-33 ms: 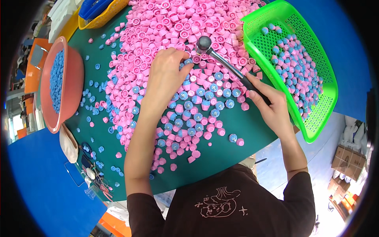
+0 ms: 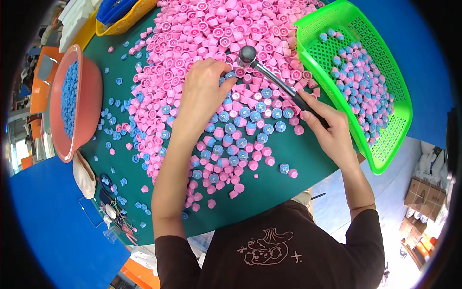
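Note:
My left hand (image 2: 204, 89) is closed over the pink pile, thumb and fingertips pinching a small blue-topped piece (image 2: 230, 75), mostly hidden by the fingers. In my right hand (image 2: 332, 130) is a hammer (image 2: 276, 79) with a black grip, a metal shaft and a rounded black head. Its head hangs just beyond my left fingertips, above the pile. Pink cup-shaped plastic pieces (image 2: 216, 31) cover much of the green table mat (image 2: 308, 154). Nearer me lie several joined pieces (image 2: 241, 142) with blue caps on pink cups.
At right, a green perforated basket (image 2: 332, 89) holds many blue-and-pink pieces. A salmon-coloured basin (image 2: 89, 103) of blue caps stands at left. Loose blue caps (image 2: 111, 120) are scattered beside it. A yellow basket (image 2: 127, 21) with a blue tray (image 2: 113, 10) sits at the far left.
The hammer's head has shifted very slightly to the left and toward me. My left hand and the pieces look the same.

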### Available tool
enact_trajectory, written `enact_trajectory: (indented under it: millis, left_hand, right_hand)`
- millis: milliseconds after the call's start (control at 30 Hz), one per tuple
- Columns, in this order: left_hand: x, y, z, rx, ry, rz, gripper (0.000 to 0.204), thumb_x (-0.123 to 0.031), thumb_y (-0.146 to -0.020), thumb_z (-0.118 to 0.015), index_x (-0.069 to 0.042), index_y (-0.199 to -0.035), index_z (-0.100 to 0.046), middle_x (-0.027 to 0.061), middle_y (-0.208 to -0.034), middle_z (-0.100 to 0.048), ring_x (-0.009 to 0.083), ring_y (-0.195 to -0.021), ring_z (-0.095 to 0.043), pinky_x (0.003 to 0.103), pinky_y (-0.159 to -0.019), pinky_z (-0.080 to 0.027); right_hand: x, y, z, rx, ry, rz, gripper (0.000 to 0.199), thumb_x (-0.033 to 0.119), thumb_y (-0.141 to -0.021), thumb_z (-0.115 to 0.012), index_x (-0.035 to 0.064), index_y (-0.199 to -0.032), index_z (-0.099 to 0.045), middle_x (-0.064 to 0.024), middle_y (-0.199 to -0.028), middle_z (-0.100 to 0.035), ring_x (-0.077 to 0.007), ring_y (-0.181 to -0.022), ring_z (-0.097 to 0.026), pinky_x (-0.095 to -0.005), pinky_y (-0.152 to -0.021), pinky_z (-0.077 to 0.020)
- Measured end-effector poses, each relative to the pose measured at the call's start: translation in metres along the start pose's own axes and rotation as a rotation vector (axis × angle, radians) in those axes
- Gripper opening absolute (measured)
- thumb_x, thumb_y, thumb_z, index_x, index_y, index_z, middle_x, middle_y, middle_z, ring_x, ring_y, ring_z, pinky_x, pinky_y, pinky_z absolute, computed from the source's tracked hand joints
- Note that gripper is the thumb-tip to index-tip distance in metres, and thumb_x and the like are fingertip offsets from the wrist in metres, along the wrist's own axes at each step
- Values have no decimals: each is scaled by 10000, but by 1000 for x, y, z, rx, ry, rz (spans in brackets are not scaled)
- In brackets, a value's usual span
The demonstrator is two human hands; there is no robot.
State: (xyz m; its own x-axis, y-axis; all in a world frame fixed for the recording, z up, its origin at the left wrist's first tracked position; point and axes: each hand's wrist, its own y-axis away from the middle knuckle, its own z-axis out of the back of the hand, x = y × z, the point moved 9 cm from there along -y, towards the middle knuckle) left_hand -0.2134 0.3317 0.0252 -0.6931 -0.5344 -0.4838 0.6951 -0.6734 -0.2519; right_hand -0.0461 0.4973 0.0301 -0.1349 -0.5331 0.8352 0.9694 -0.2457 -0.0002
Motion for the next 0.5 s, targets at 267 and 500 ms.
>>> enact_trajectory:
  millis: [267, 500]
  left_hand:
    - [18, 9, 38, -55, 34, 118, 240, -182, -781, -768, -27, -957, -716, 73, -877, -686, 184, -773, -614, 299, -700, -469]
    - [82, 57, 134, -261, -21, 397, 203, -194, -814, -746, -37, -943, -732, 41, -875, -709, 124, -696, -543, 277, -643, -447]
  right_hand:
    - [26, -4, -4, 35, 128, 70, 407, 36, -899, -635, 43, -1305, -597, -111, -919, -680, -167, -742, -589, -298, -712, -484]
    - [21, -11, -15, 71, 166, 97, 385, 30, -899, -628, 35, -1284, -604, -138, -990, -699, -154, -799, -627, -279, -736, -491]
